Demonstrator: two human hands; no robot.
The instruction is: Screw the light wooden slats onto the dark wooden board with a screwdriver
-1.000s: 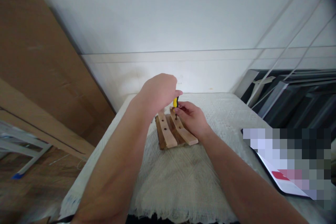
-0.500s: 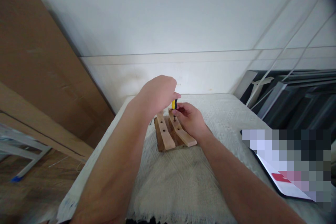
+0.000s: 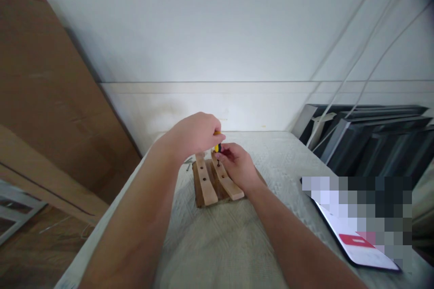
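A small wooden piece (image 3: 207, 185) with two pale slats on a darker base lies on a cream woven cloth (image 3: 217, 235). My left hand (image 3: 193, 133) is closed from above round a yellow-and-black screwdriver (image 3: 216, 146) that stands upright over the right slat. My right hand (image 3: 237, 165) rests on that slat, its fingers pinched at the screwdriver's tip, where a small dark screw shows. The left slat has two open holes.
Loose screws (image 3: 188, 162) lie on the cloth left of the wood. A large cardboard sheet (image 3: 44, 99) leans at the left. Dark framed panels (image 3: 369, 135) lean on the wall at right. A white sheet with a red mark (image 3: 352, 244) lies near the right edge.
The view has shifted, so hands and wood sit lower and a little further left in the picture. Both hands keep their hold at the screwdriver over the right slat.
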